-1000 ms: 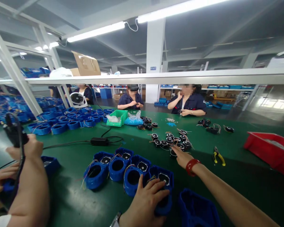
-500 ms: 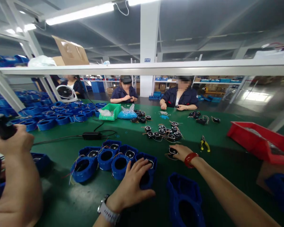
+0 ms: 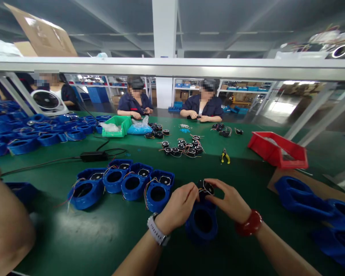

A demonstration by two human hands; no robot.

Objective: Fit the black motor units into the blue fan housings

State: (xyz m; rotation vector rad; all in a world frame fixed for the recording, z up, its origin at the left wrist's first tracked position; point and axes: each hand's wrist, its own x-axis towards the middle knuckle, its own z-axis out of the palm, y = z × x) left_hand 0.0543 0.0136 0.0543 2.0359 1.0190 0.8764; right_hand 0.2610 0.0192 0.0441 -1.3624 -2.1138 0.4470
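Observation:
My right hand [image 3: 228, 197] grips a small black motor [image 3: 207, 188] between thumb and fingers. Beside it, the fingers of my left hand [image 3: 180, 205] are pinched together at the motor's thin wires [image 3: 201, 188]. Directly below both hands lies a blue plastic housing [image 3: 202, 222] with a round opening; its upper end is partly covered by the motor and my fingers. To the left stands a row of several blue housings, the nearest one [image 3: 158, 191] with a black motor seated in its upper part and wires hanging at its side.
Loose black motors [image 3: 182, 147] lie mid-table, near yellow-handled pliers [image 3: 225, 157]. A red bin [image 3: 264, 149] and more blue housings [image 3: 301, 199] are at right. A black adapter [image 3: 93, 156] and green bin [image 3: 122, 132] are left. A co-worker's arm [image 3: 8, 222] enters at left.
My right hand has brought the motor toward me, over the blue housing. My left hand has left the row and closed at the motor's wires. The housing now sits further left in view.

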